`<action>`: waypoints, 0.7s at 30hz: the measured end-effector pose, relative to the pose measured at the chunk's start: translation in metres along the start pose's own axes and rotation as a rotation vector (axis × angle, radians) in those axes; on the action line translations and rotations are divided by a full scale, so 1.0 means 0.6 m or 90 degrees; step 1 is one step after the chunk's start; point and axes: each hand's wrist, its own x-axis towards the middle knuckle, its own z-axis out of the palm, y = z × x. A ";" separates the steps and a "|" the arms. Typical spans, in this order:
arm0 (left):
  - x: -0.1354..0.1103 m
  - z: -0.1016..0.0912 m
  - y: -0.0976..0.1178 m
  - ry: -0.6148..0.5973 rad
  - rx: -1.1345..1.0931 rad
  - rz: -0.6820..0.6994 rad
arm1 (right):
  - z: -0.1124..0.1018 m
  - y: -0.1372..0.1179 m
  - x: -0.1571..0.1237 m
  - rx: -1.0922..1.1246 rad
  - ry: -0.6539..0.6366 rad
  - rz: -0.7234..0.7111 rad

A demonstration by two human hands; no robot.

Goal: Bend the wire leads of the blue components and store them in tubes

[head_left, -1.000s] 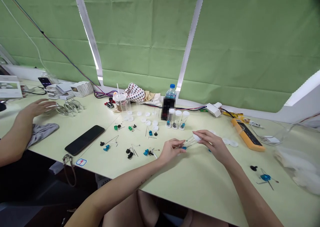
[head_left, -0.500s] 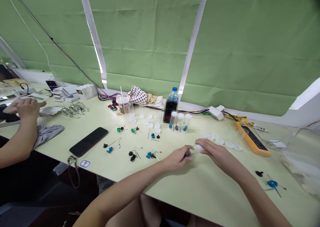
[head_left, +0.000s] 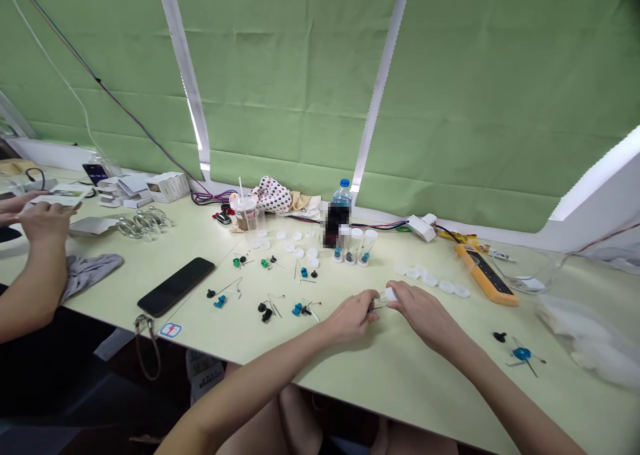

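My left hand and my right hand meet over the pale green table, both closed on a small clear vial held on its side. The left fingers pinch its lower end, where a blue piece shows; the right fingers hold the white cap end. Three capped vials stand upright just beyond, each with a small part inside. Left of my hands lie several small blue, green and black parts with metal pins.
A black phone lies left of centre. White caps, a yellow meter and a blue part sit to the right. A water bottle and cup stand behind. Another person's hands work at far left.
My two hands have drawn closer together and lowered toward the table with the vial between them. The other person's hand moved from the table's middle-left to the far left edge.
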 end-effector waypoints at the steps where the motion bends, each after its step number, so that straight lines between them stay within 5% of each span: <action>1: 0.001 -0.006 0.003 -0.017 -0.031 0.011 | -0.004 0.004 -0.002 0.045 -0.008 -0.005; 7: 0.009 -0.003 0.003 -0.123 -0.293 0.111 | -0.029 0.002 -0.012 0.175 -0.035 -0.017; 13: 0.001 0.024 -0.008 -0.017 -0.243 0.061 | -0.009 -0.028 0.010 0.032 0.027 -0.024; 21: -0.002 0.019 -0.015 0.041 -0.238 0.046 | 0.001 -0.048 0.033 -0.086 0.047 -0.018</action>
